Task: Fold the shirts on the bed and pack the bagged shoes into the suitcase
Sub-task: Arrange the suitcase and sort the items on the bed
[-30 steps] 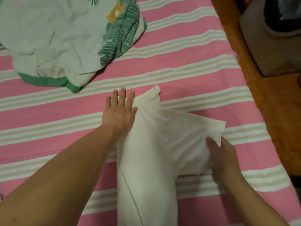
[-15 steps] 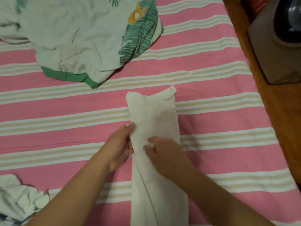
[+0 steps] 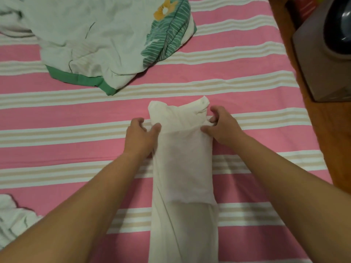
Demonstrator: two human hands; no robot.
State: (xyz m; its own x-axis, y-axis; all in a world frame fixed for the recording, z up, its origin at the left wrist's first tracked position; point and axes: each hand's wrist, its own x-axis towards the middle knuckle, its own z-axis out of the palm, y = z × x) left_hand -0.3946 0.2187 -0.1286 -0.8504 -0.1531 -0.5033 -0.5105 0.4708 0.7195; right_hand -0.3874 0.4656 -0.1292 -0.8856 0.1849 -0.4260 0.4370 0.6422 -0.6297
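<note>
On a pink striped bed (image 3: 247, 59), the left hand (image 3: 139, 138) and right hand (image 3: 223, 128) pinch opposite edges of a narrow-folded white shirt (image 3: 182, 168), each grip closed on cloth, seemingly ready to fold it lengthwise.

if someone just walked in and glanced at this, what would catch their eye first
Probably the long cream-white shirt folded into a narrow strip down the middle of the pink striped bedsheet, with the left hand and right hand pinching its two edges near the far end. Next, the crumpled pale green quilt with a leaf and flower print heaped at the far left of the bed.
</note>
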